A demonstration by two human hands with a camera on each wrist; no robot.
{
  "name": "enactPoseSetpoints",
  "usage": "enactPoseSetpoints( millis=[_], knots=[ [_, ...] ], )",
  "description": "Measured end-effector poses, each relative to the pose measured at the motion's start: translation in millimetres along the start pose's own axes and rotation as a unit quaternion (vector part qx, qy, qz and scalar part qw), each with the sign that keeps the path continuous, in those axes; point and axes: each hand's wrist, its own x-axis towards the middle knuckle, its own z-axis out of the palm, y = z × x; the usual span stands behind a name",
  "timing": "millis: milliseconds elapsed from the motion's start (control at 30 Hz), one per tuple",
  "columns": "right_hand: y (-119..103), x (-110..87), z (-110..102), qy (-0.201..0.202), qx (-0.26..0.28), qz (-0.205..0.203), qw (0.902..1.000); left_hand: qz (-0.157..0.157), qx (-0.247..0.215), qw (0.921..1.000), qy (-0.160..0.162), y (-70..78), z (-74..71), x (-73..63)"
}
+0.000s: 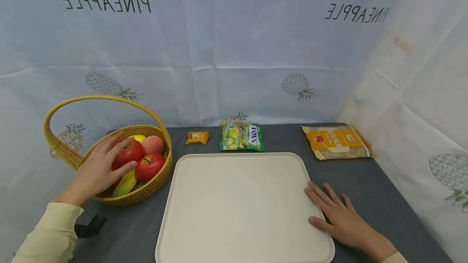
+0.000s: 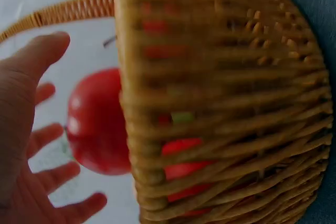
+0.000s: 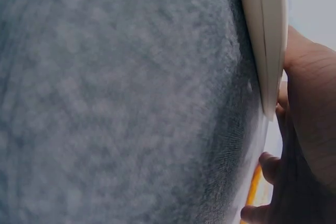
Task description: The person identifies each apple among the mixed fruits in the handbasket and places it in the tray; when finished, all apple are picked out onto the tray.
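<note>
Over the wicker basket (image 1: pixel 150 192) at the left, my left hand (image 1: pixel 96 169) reaches with fingers spread around a red apple (image 1: pixel 129 153). In the left wrist view, gaps show between those fingers and the apple (image 2: pixel 100 121) beyond the basket's rim. Beside it lie another red apple (image 1: pixel 150 167), a peach (image 1: pixel 152 145), a banana (image 1: pixel 125 184) and a yellow fruit (image 1: pixel 138 137). My right hand (image 1: pixel 341 218) lies with spread fingers at the right edge of a cream tray (image 1: pixel 241 206). Its thumb and nearest fingers overlap the rim.
Behind the tray are a small orange packet (image 1: pixel 197 137) and a green Fox's candy bag (image 1: pixel 241 137). An orange-and-yellow food bag (image 1: pixel 338 143) lies at the back right. The basket's tall handle (image 1: pixel 102 98) arches up. A pineapple-print curtain (image 1: pixel 248 44) hangs behind the dark table (image 1: pixel 384 198).
</note>
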Motion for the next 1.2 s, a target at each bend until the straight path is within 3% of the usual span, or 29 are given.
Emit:
enactPoseSetpoints(
  millis=[167, 433, 867, 1033, 1200],
  knots=[
    [-1.3, -1.9, -0.6, -0.001, -0.016, 0.003, 0.9999, 0.01, -0.046, 0.9987, -0.017, -16.5, 0.4, 10.9],
    [-3.2, -2.7, 1.0, 0.005, -0.035, 0.0, 0.9994, -0.013, -0.047, 0.9975, -0.052, -24.7, -1.1, 16.3],
    [-3.2, -1.3, 4.2, 0.016, -0.045, -0.002, 0.9989, -0.017, -0.041, 0.9988, -0.021, -23.3, -3.5, 13.2],
    [-4.6, -1.5, 3.1, 0.015, -0.047, -0.001, 0.9988, -0.02, -0.044, 0.9985, 0.024, -8.8, -12.3, 7.2],
    [-3.1, -2.8, 2.4, 0.014, -0.046, 0.002, 0.9988, 0.015, -0.055, 0.9963, 0.064, 30.4, -24.8, 0.4]
  ],
)
